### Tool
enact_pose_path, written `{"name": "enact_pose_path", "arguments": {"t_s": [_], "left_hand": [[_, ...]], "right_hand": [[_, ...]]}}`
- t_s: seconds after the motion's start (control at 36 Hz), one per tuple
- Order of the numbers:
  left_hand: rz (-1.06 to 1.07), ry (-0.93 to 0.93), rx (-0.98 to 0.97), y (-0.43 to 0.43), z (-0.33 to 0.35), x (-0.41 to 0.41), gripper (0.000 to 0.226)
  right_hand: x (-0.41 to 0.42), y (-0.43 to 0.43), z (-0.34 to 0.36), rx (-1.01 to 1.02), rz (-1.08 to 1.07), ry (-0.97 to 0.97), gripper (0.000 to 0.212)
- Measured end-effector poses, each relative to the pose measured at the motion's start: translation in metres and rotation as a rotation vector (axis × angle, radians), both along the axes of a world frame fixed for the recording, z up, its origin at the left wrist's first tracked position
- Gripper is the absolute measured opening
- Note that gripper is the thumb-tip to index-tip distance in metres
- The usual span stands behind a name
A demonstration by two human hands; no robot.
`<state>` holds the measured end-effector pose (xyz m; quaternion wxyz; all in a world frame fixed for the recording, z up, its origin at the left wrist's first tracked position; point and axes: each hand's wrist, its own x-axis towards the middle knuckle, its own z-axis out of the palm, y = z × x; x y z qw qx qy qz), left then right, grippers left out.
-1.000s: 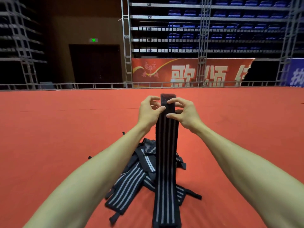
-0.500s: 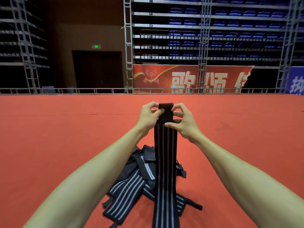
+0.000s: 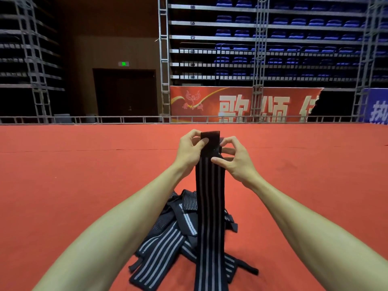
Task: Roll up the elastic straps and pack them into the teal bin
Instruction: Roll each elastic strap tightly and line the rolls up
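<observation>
The left hand [image 3: 190, 151] and right hand [image 3: 235, 159] both pinch the top end of a long black elastic strap with grey stripes [image 3: 211, 206], held upright above a heap of similar striped straps [image 3: 165, 242] lying on the red carpet floor [image 3: 73, 175].

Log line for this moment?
left hand: grips strap top | right hand: grips strap top | pile: on red mat | bin: unseen

Bare forearms [image 3: 117, 234], left hand [image 3: 190, 153], right hand [image 3: 236, 164]
</observation>
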<state>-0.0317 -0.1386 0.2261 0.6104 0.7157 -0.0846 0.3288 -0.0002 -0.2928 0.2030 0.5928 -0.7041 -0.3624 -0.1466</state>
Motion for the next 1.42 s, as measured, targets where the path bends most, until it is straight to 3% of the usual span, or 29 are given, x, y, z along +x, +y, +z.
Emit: {"name": "enact_pose_path", "arguments": {"t_s": [0.28, 0.72, 0.83, 1.06, 1.28, 1.42], "left_hand": [[0.066, -0.021, 0.025, -0.004, 0.006, 0.001, 0.007], [-0.038, 0.038, -0.164, -0.012, 0.015, 0.004, 0.013], [-0.056, 0.017, -0.130, -0.011, 0.014, 0.000, 0.010], [-0.240, 0.055, 0.008, -0.001, -0.009, -0.009, 0.042], [-0.093, -0.051, 0.087, 0.001, -0.026, 0.002, 0.031], [-0.083, -0.081, 0.098, -0.001, -0.030, 0.008, 0.031]], "right_hand": [[0.004, -0.001, 0.001, 0.006, -0.049, -0.029, 0.029], [-0.006, 0.007, 0.009, 0.061, 0.041, 0.009, 0.032], [-0.005, 0.008, 0.009, 0.050, -0.010, -0.051, 0.033], [0.003, 0.006, 0.004, 0.026, -0.085, -0.108, 0.021], [0.010, 0.007, -0.003, -0.040, -0.081, -0.142, 0.014], [0.010, 0.010, -0.006, -0.086, -0.047, -0.124, 0.028]]}}
